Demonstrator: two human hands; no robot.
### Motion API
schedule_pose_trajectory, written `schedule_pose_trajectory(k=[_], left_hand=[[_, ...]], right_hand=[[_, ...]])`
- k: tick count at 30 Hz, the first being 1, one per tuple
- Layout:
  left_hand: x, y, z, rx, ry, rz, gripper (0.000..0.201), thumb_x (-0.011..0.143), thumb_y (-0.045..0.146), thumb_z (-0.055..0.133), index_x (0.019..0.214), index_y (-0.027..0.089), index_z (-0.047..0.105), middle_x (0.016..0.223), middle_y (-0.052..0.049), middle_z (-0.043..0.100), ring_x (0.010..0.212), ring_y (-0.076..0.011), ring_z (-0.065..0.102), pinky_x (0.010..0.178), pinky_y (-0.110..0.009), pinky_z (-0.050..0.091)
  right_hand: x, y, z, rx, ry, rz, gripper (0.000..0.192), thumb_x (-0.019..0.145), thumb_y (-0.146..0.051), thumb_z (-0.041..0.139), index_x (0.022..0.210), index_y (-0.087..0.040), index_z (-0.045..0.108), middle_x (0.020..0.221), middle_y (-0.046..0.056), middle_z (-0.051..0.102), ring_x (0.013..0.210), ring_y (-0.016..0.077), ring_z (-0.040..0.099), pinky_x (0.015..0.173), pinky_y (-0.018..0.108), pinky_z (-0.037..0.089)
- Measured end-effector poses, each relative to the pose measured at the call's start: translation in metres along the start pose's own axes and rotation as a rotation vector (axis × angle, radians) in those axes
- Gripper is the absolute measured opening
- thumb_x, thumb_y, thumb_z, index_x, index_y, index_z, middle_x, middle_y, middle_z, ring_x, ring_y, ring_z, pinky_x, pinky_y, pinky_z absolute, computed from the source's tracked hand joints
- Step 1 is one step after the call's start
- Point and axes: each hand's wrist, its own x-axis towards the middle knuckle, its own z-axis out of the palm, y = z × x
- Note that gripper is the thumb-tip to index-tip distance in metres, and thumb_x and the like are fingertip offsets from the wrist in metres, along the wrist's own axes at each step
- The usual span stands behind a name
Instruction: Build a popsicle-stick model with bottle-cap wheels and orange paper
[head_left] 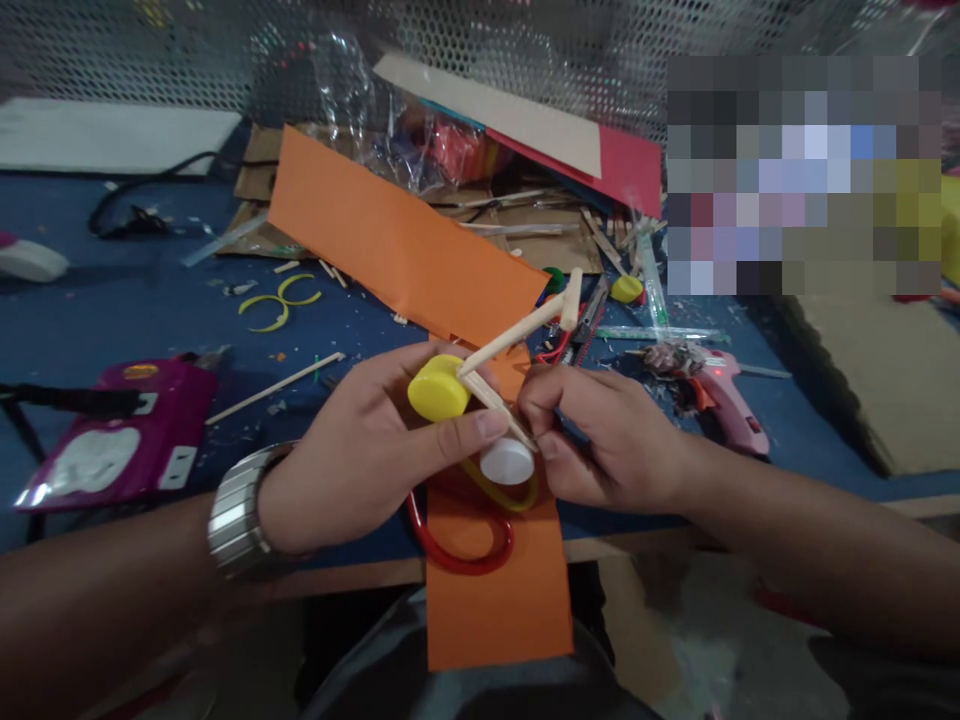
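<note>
My left hand (360,450) pinches a yellow bottle cap (437,388) with thin wooden sticks (517,333) glued to it. My right hand (600,440) grips the lower end of a stick beside a white bottle cap (507,461). Both hands hover over an orange paper strip (405,245) that runs from the back of the blue table (135,310) over its front edge. Scissors with red and yellow handles (461,545) lie on the paper under my hands.
A pink glue gun (724,395) lies right of my hands. A magenta packet (124,435) sits at left, with a loose stick (274,388) and yellow curved pieces (281,298) nearby. Cardboard, red card (626,165), plastic wrap and another yellow cap (626,289) clutter the back.
</note>
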Motion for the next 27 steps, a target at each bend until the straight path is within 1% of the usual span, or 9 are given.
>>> schedule_pose_trajectory(k=[3, 6, 8, 10, 14, 17, 19, 24, 27], left_hand=[[0.0009, 0.0027, -0.0031, 0.057, 0.095, 0.028, 0.021, 0.084, 0.028, 0.095, 0.100, 0.023, 0.081, 0.098, 0.000, 0.078, 0.089, -0.0138, 0.073, 0.082, -0.019, 0.062], [0.0028, 0.0074, -0.0067, 0.045, 0.157, 0.054, 0.022, 0.082, 0.032, 0.096, 0.096, 0.023, 0.082, 0.092, 0.001, 0.075, 0.083, -0.0123, 0.070, 0.075, -0.018, 0.060], [0.0037, 0.0093, -0.0076, 0.015, 0.149, 0.058, 0.023, 0.080, 0.030, 0.097, 0.094, 0.023, 0.082, 0.088, 0.001, 0.073, 0.080, -0.0124, 0.069, 0.073, -0.018, 0.060], [0.0036, 0.0096, -0.0068, 0.009, 0.126, 0.060, 0.022, 0.079, 0.026, 0.097, 0.095, 0.023, 0.082, 0.089, 0.000, 0.073, 0.081, -0.0131, 0.070, 0.074, -0.019, 0.061], [0.0022, 0.0078, -0.0040, -0.011, 0.070, 0.064, 0.019, 0.082, 0.021, 0.093, 0.095, 0.023, 0.080, 0.087, 0.001, 0.073, 0.080, -0.0130, 0.070, 0.074, -0.019, 0.061], [0.0018, 0.0063, -0.0042, -0.017, 0.070, 0.079, 0.020, 0.081, 0.020, 0.094, 0.095, 0.022, 0.079, 0.087, 0.000, 0.073, 0.081, -0.0127, 0.069, 0.074, -0.018, 0.061], [0.0016, 0.0055, -0.0051, -0.018, 0.077, 0.076, 0.021, 0.081, 0.018, 0.093, 0.096, 0.022, 0.079, 0.090, -0.001, 0.073, 0.084, -0.0134, 0.069, 0.076, -0.019, 0.062], [0.0000, 0.0053, -0.0058, -0.070, 0.051, 0.048, 0.021, 0.084, 0.017, 0.091, 0.099, 0.022, 0.076, 0.092, -0.001, 0.073, 0.084, -0.0121, 0.069, 0.077, -0.018, 0.061], [-0.0015, 0.0051, -0.0072, -0.076, 0.016, 0.014, 0.021, 0.086, 0.018, 0.090, 0.098, 0.022, 0.074, 0.090, -0.001, 0.071, 0.082, -0.0121, 0.067, 0.075, -0.019, 0.059]], right_hand=[[0.0006, -0.0005, -0.0003, 0.003, -0.002, -0.004, 0.016, 0.086, -0.012, 0.055, 0.091, -0.025, 0.048, 0.076, -0.006, 0.057, 0.062, 0.0095, 0.052, 0.060, 0.019, 0.043], [0.0005, -0.0004, -0.0010, 0.023, 0.000, 0.003, 0.018, 0.085, -0.011, 0.055, 0.093, -0.025, 0.048, 0.077, -0.005, 0.059, 0.064, 0.0102, 0.053, 0.060, 0.021, 0.044], [-0.0002, -0.0002, -0.0019, 0.044, 0.021, 0.005, 0.017, 0.086, -0.011, 0.055, 0.094, -0.025, 0.048, 0.078, -0.004, 0.059, 0.065, 0.0108, 0.054, 0.061, 0.022, 0.045], [-0.0014, 0.0001, -0.0028, 0.082, 0.054, 0.011, 0.014, 0.091, -0.012, 0.055, 0.095, -0.024, 0.050, 0.080, -0.002, 0.060, 0.067, 0.0115, 0.055, 0.062, 0.024, 0.045], [-0.0052, 0.0018, -0.0030, 0.224, 0.122, 0.052, 0.007, 0.100, -0.016, 0.058, 0.102, -0.023, 0.056, 0.089, 0.002, 0.061, 0.077, 0.0150, 0.058, 0.069, 0.030, 0.049], [-0.0078, 0.0033, -0.0016, 0.306, 0.127, 0.076, 0.013, 0.101, -0.015, 0.058, 0.111, -0.023, 0.058, 0.097, 0.004, 0.062, 0.084, 0.0180, 0.061, 0.074, 0.033, 0.050], [-0.0085, 0.0037, -0.0004, 0.349, 0.130, 0.071, 0.017, 0.100, -0.013, 0.060, 0.113, -0.024, 0.058, 0.098, 0.004, 0.061, 0.085, 0.0184, 0.060, 0.074, 0.035, 0.050], [-0.0077, 0.0034, 0.0020, 0.369, 0.153, 0.063, 0.025, 0.093, -0.013, 0.073, 0.103, -0.026, 0.054, 0.090, 0.000, 0.058, 0.080, 0.0176, 0.057, 0.071, 0.034, 0.049], [-0.0076, 0.0036, 0.0032, 0.353, 0.167, 0.076, 0.026, 0.095, -0.015, 0.076, 0.100, -0.026, 0.053, 0.087, -0.002, 0.058, 0.077, 0.0151, 0.057, 0.070, 0.032, 0.047]])
